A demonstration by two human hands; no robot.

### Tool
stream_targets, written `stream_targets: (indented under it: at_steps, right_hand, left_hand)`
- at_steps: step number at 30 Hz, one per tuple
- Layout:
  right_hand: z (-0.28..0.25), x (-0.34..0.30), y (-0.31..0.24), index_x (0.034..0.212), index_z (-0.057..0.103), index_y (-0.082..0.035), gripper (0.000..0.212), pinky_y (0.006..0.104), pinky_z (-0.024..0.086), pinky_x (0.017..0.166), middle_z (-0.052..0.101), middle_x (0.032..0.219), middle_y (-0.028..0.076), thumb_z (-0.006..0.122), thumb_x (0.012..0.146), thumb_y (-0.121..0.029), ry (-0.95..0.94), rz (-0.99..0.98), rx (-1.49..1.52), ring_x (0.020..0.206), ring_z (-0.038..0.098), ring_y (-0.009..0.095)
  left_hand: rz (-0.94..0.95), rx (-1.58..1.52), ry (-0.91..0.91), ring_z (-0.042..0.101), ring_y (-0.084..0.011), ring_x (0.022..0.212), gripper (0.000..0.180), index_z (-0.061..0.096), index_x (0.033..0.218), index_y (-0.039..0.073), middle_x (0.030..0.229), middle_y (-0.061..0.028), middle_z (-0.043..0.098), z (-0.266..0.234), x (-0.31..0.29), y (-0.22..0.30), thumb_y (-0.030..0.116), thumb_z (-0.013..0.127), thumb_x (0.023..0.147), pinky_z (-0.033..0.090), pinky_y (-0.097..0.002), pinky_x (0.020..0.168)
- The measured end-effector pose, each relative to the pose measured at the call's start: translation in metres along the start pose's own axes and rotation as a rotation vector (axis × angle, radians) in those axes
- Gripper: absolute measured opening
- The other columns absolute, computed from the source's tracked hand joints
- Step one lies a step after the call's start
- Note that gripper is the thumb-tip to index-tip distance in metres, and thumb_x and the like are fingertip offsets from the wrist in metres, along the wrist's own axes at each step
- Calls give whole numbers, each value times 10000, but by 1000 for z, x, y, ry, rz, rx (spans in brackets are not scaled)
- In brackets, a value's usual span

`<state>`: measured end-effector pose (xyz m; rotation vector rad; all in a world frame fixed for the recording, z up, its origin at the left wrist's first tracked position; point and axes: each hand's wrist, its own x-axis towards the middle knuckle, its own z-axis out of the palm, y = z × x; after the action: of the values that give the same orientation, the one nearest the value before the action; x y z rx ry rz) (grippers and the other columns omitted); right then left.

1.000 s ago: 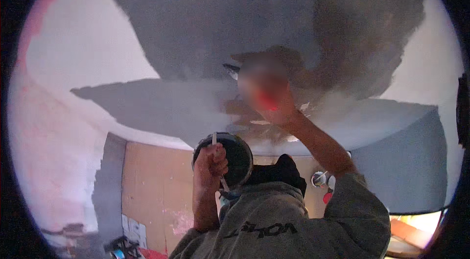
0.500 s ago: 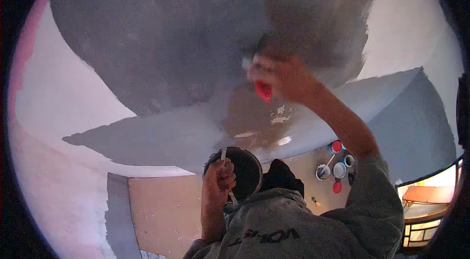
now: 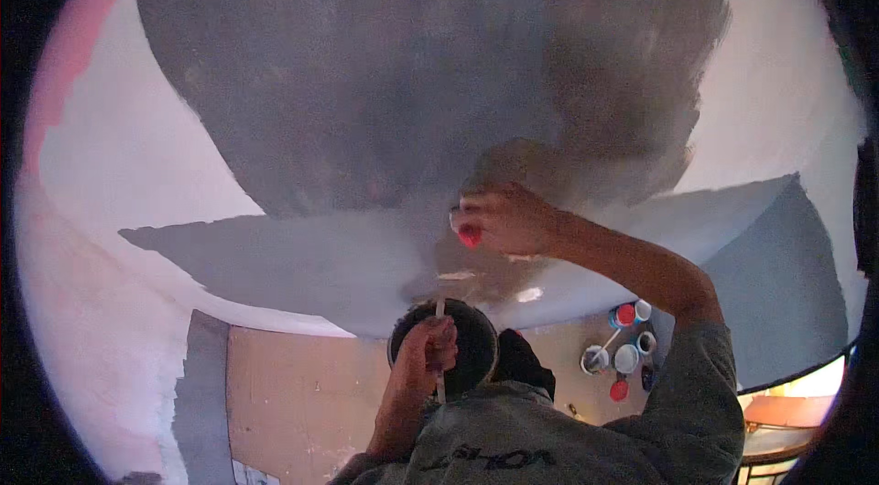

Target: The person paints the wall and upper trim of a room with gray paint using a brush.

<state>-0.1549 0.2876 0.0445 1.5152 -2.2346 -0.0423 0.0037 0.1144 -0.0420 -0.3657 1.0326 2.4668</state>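
Observation:
In front of me a grey-painted wall (image 3: 394,73) rises, its dark coat ending in ragged edges against bare pale areas. My right hand (image 3: 504,217) is closed around a paintbrush with a red handle (image 3: 470,236), close to the wall where dark and lighter grey meet. Its bristles cannot be made out. Below, my left hand (image 3: 430,348) grips the pale handle of a round dark bucket (image 3: 473,338), held near my body. What the bucket contains is too dark to tell. Shiny patches (image 3: 529,294) show on the brownish-grey area between the hands.
On the brown floor (image 3: 293,393) at right, several paint tins (image 3: 626,359) stand together with a red lid (image 3: 619,391); a stick leans in one. A lit orange-topped piece of furniture (image 3: 789,410) is at the lower right. A grey-painted strip (image 3: 201,393) runs down the left.
My right hand with the paintbrush has come down the wall, nearer the bucket. The whole view has shifted a little; my left hand still holds the bucket.

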Motion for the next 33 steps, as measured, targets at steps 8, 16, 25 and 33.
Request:
stream_targets:
  at_steps: [8,16,25,33]
  right_hand:
    - [-35,17,0,904,561,-145,252,347,499,720,555,999,57,611,657,-152,210,153,-439,895,551,245]
    - [-86,56,7,918,558,-133,199,385,483,739,564,952,98,570,720,-145,637,14,8,926,544,288]
    - [-29,93,-35,985,552,-92,288,388,464,786,522,973,104,611,704,-108,-182,-126,-53,948,524,268]
    - [-44,152,-6,893,582,-133,222,371,471,749,524,981,108,604,674,-162,350,-71,-411,989,490,291]
  left_hand:
    - [14,-52,-12,211,-51,448,299,289,594,176,556,78,235,-12,-2,-5,238,489,807,160,-238,432]
    - [30,-108,-7,207,-52,447,292,291,600,176,552,80,246,-22,-2,3,228,493,805,155,-239,432]
    - [68,-133,54,204,-50,436,305,299,581,180,539,86,237,-46,-12,10,244,503,798,148,-243,421]
    - [93,-124,70,214,-58,453,305,304,583,174,541,73,246,-50,-13,2,250,509,795,153,-246,438]
